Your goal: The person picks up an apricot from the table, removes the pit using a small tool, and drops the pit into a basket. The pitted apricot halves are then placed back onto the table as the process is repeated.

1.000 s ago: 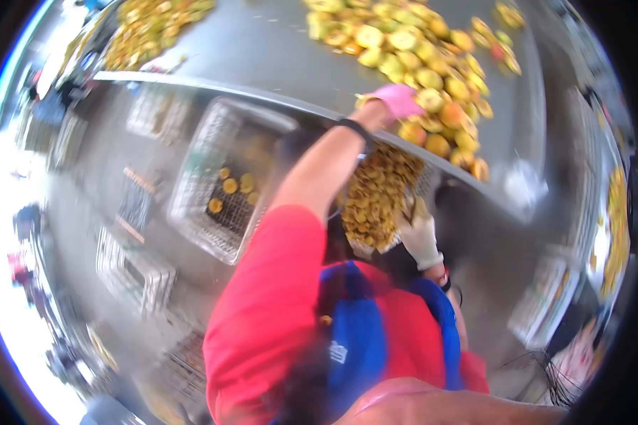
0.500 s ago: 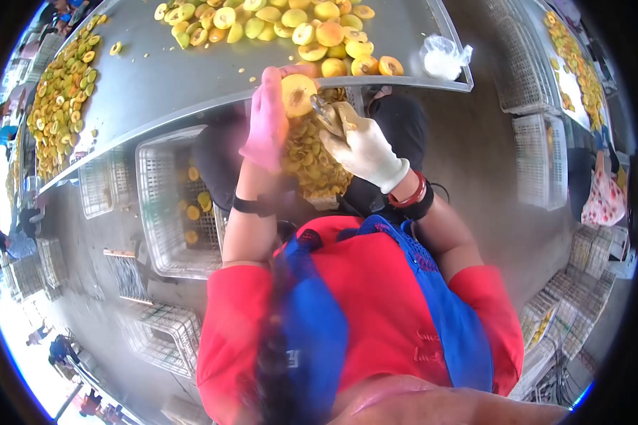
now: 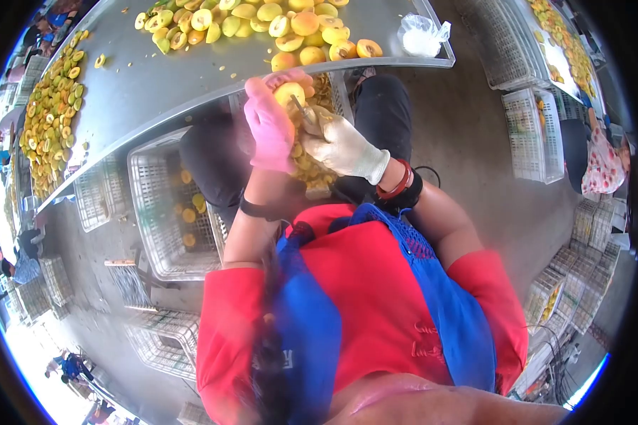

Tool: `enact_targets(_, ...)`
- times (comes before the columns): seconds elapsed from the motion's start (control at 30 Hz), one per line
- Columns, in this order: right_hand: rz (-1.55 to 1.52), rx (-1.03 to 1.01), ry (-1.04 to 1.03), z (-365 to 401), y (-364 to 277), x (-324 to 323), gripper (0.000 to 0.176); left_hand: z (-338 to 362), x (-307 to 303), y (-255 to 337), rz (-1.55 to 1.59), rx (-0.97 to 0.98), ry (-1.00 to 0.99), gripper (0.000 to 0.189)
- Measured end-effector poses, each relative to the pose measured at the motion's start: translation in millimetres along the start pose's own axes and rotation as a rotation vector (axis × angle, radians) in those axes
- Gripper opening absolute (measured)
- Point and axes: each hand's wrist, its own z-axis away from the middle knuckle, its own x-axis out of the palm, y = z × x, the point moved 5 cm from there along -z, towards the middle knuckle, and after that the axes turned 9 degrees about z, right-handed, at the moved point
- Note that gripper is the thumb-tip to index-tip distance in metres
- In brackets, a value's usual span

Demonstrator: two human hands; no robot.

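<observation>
The metal tool, gripped by the closed right hand, has been brought farther over the fruit clasped in the left hand, so contact seems made, its long axis slanting forward-left from the right fingertips, the fruit's axis being indiscernible.

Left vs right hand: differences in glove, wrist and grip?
The left hand is gloved in pink, the right hand in whitish. The left hand holds a yellow fruit; the right hand grips a slim tool against it. The left wears a dark band; the right, red and dark bands. Both are raised.
</observation>
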Motion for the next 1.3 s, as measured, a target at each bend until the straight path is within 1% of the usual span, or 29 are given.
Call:
enact_targets(0.03,-0.124,0.13,-0.054,-0.1,0.0,1.5,0.025,0.4,-0.5,0.7,-0.003,0.02,0.002,0.08)
enact_targets(0.13,0.309,-0.092,0.003,3.3,0.1,4.8,0.024,0.3,-5.2,-4.6,-0.101,0.175,-0.012,0.081)
enact_targets(0.23,0.229,-0.295,0.126,1.3,-10.4,7.1,0.023,2.8,-6.7,-5.4,-0.122,0.183,-0.024,0.085)
enact_targets(0.27,0.064,-0.137,0.02,1.1,-5.2,7.3,0.02,2.2,-6.7,-8.5,-0.034,0.113,-0.064,0.087)
enact_targets(0.33,-0.267,0.183,-0.195,2.1,-26.2,-1.3,0.016,0.7,-10.2,-12.4,0.14,-0.029,-0.142,0.09)
enact_targets(0.37,-0.367,0.283,-0.284,5.2,-24.6,-0.8,0.014,0.2,-11.5,-13.8,0.228,-0.1,-0.181,0.092)
enact_targets(0.43,-0.567,0.486,-0.457,13.2,-21.6,1.6,0.011,-0.4,-14.1,-9.8,0.195,-0.116,-0.27,0.09)
enact_targets(0.47,-0.577,0.481,-0.452,13.5,-25.1,0.4,0.01,0.6,-13.8,-9.1,0.181,-0.124,-0.314,0.09)
enact_targets(0.53,-0.599,0.471,-0.444,16.0,-31.8,0.6,0.01,3.1,-13.1,-5.1,0.1,-0.112,-0.32,0.089)
enact_targets(0.57,-0.589,0.487,-0.487,17.1,-30.6,1.9,0.01,4.1,-13.0,-3.6,0.059,-0.106,-0.324,0.089)
enact_targets(0.67,-0.598,0.506,-0.584,19.4,-23.8,5.7,0.011,5.5,-13.8,0.7,-0.11,0.017,-0.413,0.082)
enact_targets(0.73,-0.656,0.481,-0.603,18.5,-18.6,9.9,0.011,3.9,-17.4,0.7,-0.187,0.154,-0.485,0.077)
enact_targets(0.77,-0.696,0.505,-0.637,20.5,-15.3,13.4,0.01,4.5,-18.1,1.3,-0.225,0.222,-0.52,0.074)
enact_targets(0.83,-0.781,0.555,-0.704,24.9,-9.5,21.1,0.009,6.1,-18.6,3.3,-0.266,0.135,-0.508,0.07)
enact_targets(0.87,-0.79,0.531,-0.717,25.4,-7.6,22.7,0.008,8.3,-19.0,3.7,-0.286,0.092,-0.499,0.068)
enact_targets(0.9,-0.8,0.507,-0.73,25.9,-6.0,24.3,0.007,10.3,-17.6,2.6,-0.258,0.038,-0.478,0.075)
enact_targets(0.93,-0.807,0.481,-0.742,25.1,-4.8,24.9,0.007,10.4,-20.3,3.5,-0.172,-0.047,-0.379,0.078)
enact_targets(1.0,-0.823,0.484,-0.699,23.7,-4.2,29.9,0.007,10.2,-23.8,5.2,-0.001,-0.212,-0.179,0.083)
enact_targets(1.03,-0.834,0.485,-0.674,24.5,-6.6,34.0,0.007,6.5,-32.4,4.7,0.087,-0.21,-0.11,0.088)
enact_targets(1.07,-0.702,0.437,-0.642,24.6,-8.9,35.6,0.008,3.5,-43.7,9.7,0.173,-0.121,0.039,0.087)
enact_targets(1.1,-0.569,0.389,-0.609,23.5,-12.9,35.4,0.009,-4.8,-60.6,12.7,0.243,-0.058,0.106,0.084)
enact_targets(1.13,-0.434,0.341,-0.574,23.3,-16.1,34.2,0.011,-7.8,-78.2,25.5,0.142,0.001,0.211,0.084)
enact_targets(1.17,-0.252,0.198,-0.41,22.3,-12.9,31.6,0.022,-5.3,-98.2,41.5,-0.023,0.072,0.363,0.079)
enact_targets(1.23,-0.067,0.117,-0.231,25.8,14.1,36.1,0.027,4.2,-140.4,77.9,-0.573,0.24,0.525,0.06)
enact_targets(1.27,0.023,0.081,-0.134,27.9,26.7,36.2,0.03,9.9,-158.4,97.9,-1.108,0.316,0.601,0.054)
enact_targets(1.3,0.135,0.168,-0.213,28.6,43.5,37.6,0.033,14.9,-165.9,113.0,-1.299,0.096,0.755,0.051)
